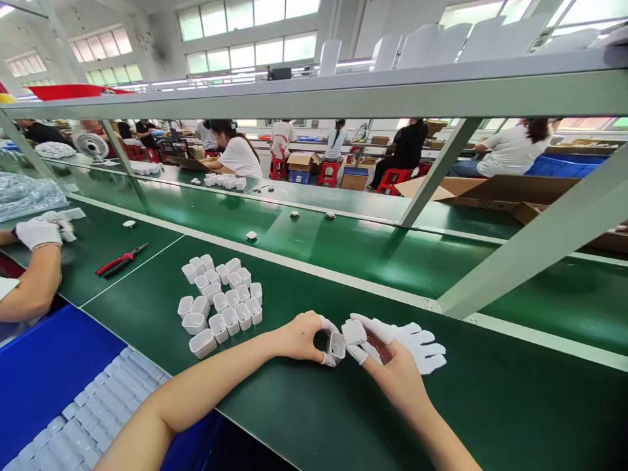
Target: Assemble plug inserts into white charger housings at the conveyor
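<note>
My left hand, with white covers on thumb and fingertip, grips a small white open plastic box whose hollow side faces me. In my right hand, also with covered fingertips, is a white square plastic piece with rounded corners, held close beside the box. Whether the two parts touch I cannot tell. A white glove lies flat on the table just behind my right hand. To the left of my hands, several more white open boxes stand grouped on the green tabletop.
Pliers with red and black handles lie at left, near a co-worker's gloved hand. A blue bin with rows of white parts sits below the table edge. Small parts lie on the green belt. A slanted metal post rises at right.
</note>
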Motion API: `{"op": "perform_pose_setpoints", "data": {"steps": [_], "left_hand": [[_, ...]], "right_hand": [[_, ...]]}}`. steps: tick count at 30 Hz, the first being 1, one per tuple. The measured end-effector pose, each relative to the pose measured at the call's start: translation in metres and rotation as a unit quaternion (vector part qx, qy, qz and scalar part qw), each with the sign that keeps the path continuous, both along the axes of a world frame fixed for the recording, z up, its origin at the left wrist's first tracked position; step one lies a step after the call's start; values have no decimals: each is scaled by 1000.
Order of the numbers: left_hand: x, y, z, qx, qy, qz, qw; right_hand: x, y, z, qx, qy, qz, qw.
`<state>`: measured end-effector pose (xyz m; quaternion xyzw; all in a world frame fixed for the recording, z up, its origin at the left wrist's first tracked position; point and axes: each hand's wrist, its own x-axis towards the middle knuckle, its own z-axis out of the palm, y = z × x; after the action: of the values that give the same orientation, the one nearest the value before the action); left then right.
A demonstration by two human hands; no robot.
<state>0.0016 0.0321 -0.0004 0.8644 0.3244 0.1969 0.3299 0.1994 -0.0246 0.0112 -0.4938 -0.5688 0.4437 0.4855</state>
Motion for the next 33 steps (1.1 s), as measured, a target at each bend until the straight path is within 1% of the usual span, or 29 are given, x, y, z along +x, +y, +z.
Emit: {"op": "perform_pose_setpoints", "data": {"steps": [2,6,9,11,13,16,18,23,29,33], "left_hand": [[1,-1,-1,25,37,9,999],[2,-5,-2,50,52,30,997],[3,-6,-5,63,55,41,996],[3,-5,-6,63,54,38,996],[3,-4,-6,64,52,37,996],[3,-2,-7,66,50,37,996],[3,-2,-7,67,54,39,996],[4,-3,-8,77,53,39,995],[4,-4,-7,85,53,33,994],[4,-3,-8,88,52,28,994]], "right_hand": [[1,2,0,-14,-5,-10,1000],[3,6,-3,-33,15,-41,999],[5,7,-8,-19,19,-25,999],[6,7,-13,-2,-14,11,1000],[7,7,-16,6,-86,37,996],[8,8,-18,29,-211,44,976],[7,8,-19,52,-255,41,965],[6,9,-24,87,-289,30,953],[7,9,-28,129,-307,51,942],[8,9,-30,154,-320,52,933]]}}
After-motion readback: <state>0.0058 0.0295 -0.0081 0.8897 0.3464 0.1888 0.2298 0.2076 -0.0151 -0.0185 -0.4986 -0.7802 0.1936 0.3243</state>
